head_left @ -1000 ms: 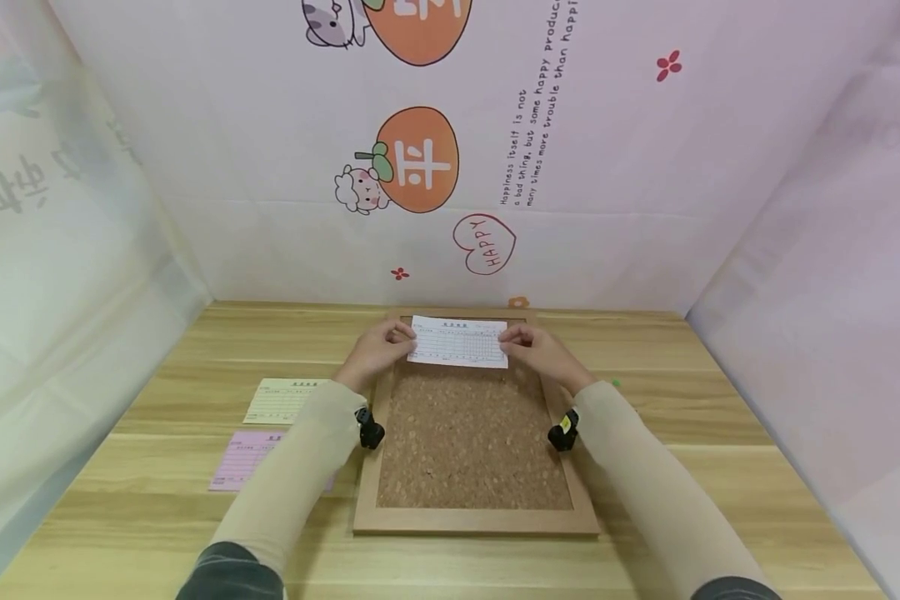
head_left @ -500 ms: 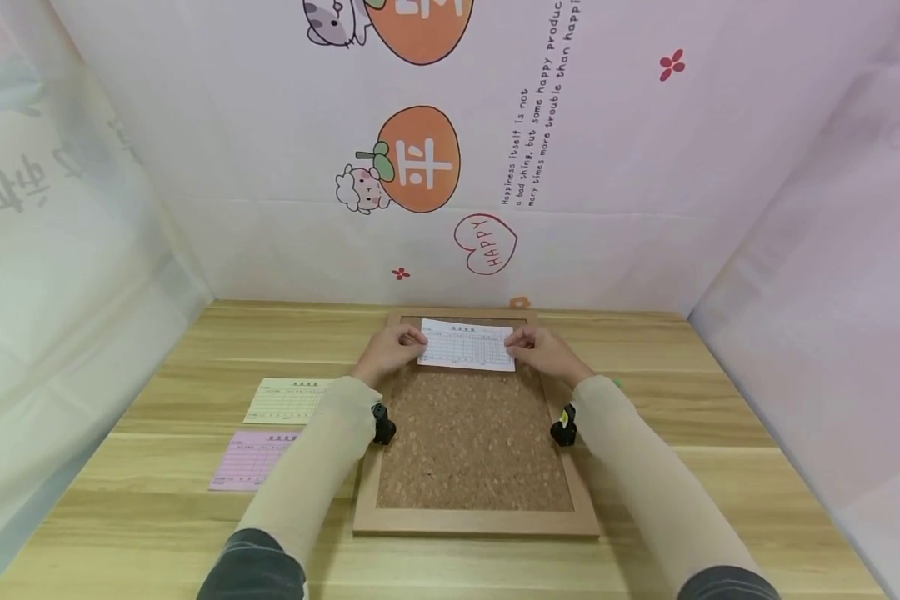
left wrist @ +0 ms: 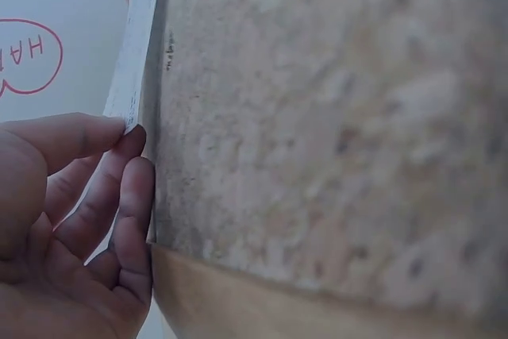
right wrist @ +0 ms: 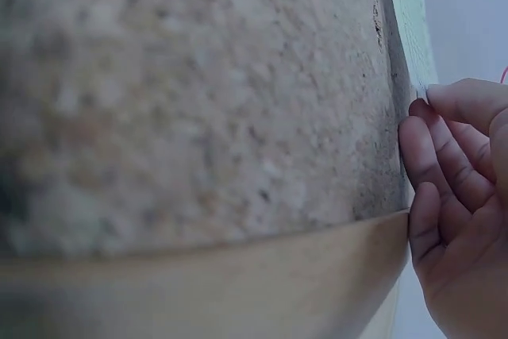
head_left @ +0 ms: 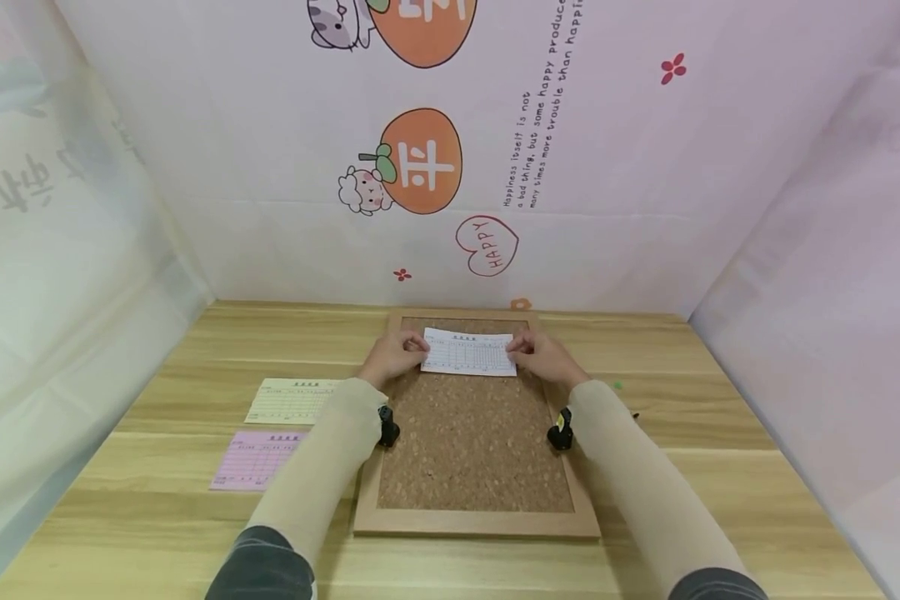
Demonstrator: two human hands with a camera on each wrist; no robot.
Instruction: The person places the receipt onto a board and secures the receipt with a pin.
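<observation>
A white printed form slip (head_left: pixel 468 353) lies over the upper part of a wood-framed cork board (head_left: pixel 480 450). My left hand (head_left: pixel 395 354) pinches the slip's left edge between thumb and fingertip. At the opposite edge, my right hand (head_left: pixel 543 354) pinches it the same way. In the left wrist view the slip (left wrist: pixel 136 45) is seen nearly edge-on, close to the cork, with the left hand (left wrist: pixel 75 212) beside the frame. The right wrist view has the right hand (right wrist: pixel 460 172) holding the other end of the slip (right wrist: pixel 409 17).
Left of the board, a yellow form slip (head_left: pixel 288 402) and a purple form slip (head_left: pixel 251 460) lie on the wooden table (head_left: pixel 142 517), partly hidden by the left sleeve. Beyond the right arm are a small green object (head_left: pixel 618 385) and a small dark object (head_left: pixel 635 415).
Both hands have carried the white slip slightly right and then a little down the board, toward the person. The board and the coloured slips have stayed put.
</observation>
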